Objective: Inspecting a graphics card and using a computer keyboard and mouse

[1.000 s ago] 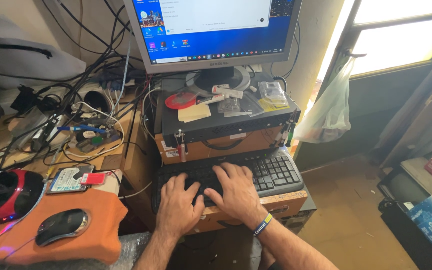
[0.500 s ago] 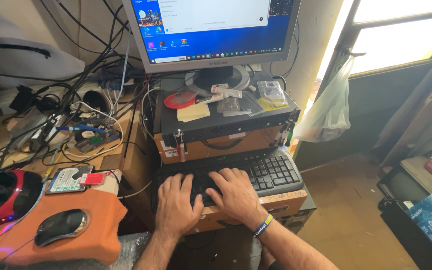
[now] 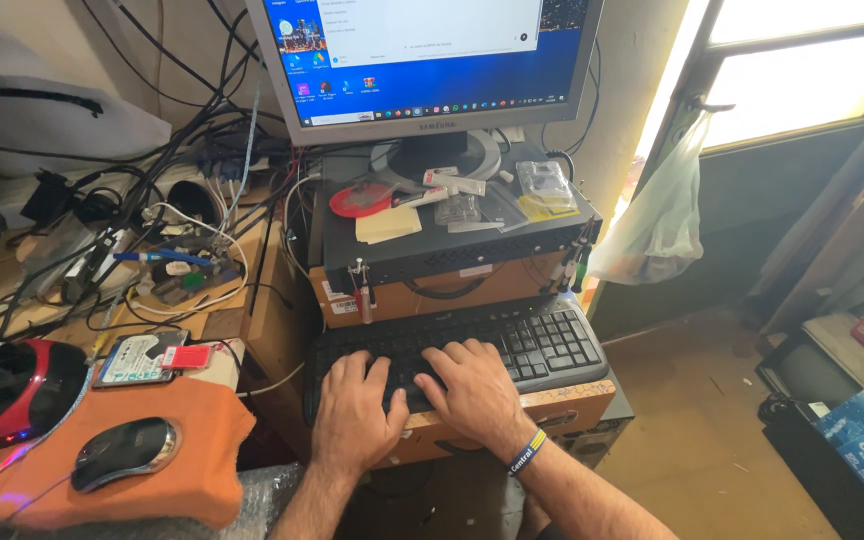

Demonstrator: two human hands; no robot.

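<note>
My left hand (image 3: 355, 410): flat and open, palm down, fingers spread over the left half of the black keyboard (image 3: 457, 350), gripping nothing.
My right hand (image 3: 474, 389): also open and palm down, fingers curled lightly onto the middle keys, just beside my left; a blue and yellow wristband (image 3: 525, 453) sits on that wrist.
Keyboard: lies across the top of a cardboard box (image 3: 512, 420) right in front of me, number pad end bare to my right.
Mouse (image 3: 124, 453): dark, resting on an orange cloth (image 3: 182, 480) to my left, well apart from both hands.
Red device (image 3: 12, 385): glossy red and black, at the far left edge beside the cloth.
Hard drive (image 3: 142, 357): bare, lying flat just past the cloth.
Black unit (image 3: 452, 250): a flat box behind the keyboard, stacked on another carton; on its top lie a red disc (image 3: 360, 200), a yellow note pad (image 3: 388, 223) and small clear packets.
Cables (image 3: 152, 230): a tangle on the desk to the left.
Monitor (image 3: 422, 60): standing on the black unit, screen lit with a blue desktop and a white window.
Plastic bag (image 3: 657, 225): pale, hanging by the window at right.
</note>
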